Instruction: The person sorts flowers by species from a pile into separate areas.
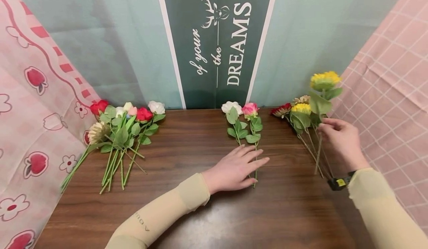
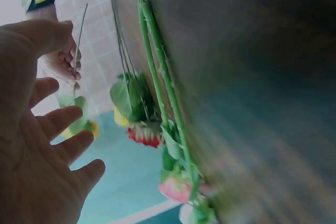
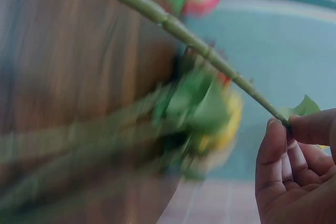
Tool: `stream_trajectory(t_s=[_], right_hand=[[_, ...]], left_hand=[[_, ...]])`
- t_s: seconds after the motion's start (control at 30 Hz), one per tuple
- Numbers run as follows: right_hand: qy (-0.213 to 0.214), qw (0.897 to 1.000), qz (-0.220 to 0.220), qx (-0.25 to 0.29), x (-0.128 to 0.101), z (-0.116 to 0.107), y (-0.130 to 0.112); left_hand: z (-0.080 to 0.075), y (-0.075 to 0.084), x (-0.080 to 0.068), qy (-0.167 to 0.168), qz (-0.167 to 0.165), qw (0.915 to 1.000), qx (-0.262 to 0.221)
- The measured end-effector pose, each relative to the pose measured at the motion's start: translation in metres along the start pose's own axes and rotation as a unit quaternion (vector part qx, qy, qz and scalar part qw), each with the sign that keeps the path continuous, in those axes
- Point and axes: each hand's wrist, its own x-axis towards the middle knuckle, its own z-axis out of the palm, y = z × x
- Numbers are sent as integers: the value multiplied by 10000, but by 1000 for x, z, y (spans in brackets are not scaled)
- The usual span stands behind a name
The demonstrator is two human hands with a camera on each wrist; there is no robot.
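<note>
My right hand (image 1: 342,139) pinches the stem of a yellow flower (image 1: 325,81) between thumb and fingertips, with its bloom upright above the flowers lying on the right. In the right wrist view, the bare end of the green stem (image 3: 194,40) slants up and left from the pinch. Spread over the lower stems of a white rose (image 1: 231,107) and a pink rose (image 1: 250,109) is my left hand (image 1: 234,169), fingers extended. The left wrist view shows that palm with nothing in it, and the green stems (image 2: 165,74) beside it.
Another yellow flower (image 1: 301,108), a dark red flower (image 1: 281,110) and a beige flower (image 1: 302,100) lie below the raised bloom. At the left is a pile with red roses (image 1: 144,114), a white rose (image 1: 156,107) and a beige flower (image 1: 97,132). Fabric curtains (image 1: 133,55) border the wooden table (image 1: 187,137).
</note>
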Motion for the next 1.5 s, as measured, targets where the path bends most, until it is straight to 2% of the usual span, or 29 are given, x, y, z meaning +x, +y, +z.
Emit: stream_trajectory(t_s=[0.1,0.2,0.33,0.5,0.57,0.73,0.93,1.1,1.2,1.27,1.4,1.5], right_hand=[[-138,9994,15,-327,10,-24,22],[-336,9945,28,-988,12,-29,37],[-692,9762,23,-2054,9,-25,49],[-1104,9524,-6,-2843,8,-26,61],[-1110,9474,-25,-3002,9,-27,64],[-1076,9436,19,-3131,9,-27,66],[-976,9409,-132,-3241,6,-26,62],[-785,9454,-339,-3145,1,-24,54],[-605,9491,-545,-3043,-1,-14,42],[-521,9517,-782,-2922,-3,-1,29],[-501,9528,-1411,-2641,-11,38,-3],[-714,9473,-1960,-2432,-20,74,-24]], left_hand=[[-3,8,14,-278,191,9989,316],[-4,18,26,-482,302,9974,434],[0,31,32,-581,444,9965,395],[3,38,31,-678,541,9959,265],[3,37,29,-697,516,9959,247],[1,34,23,-695,458,9963,201],[0,18,7,-621,224,9978,-40],[-2,-11,-15,-385,-161,9988,-245],[-4,-34,-33,-252,-595,9974,-335],[-5,-50,-48,-129,-996,9943,-353],[-11,-81,-82,258,-1873,9813,-373],[-17,-100,-110,628,-2493,9657,-371]])
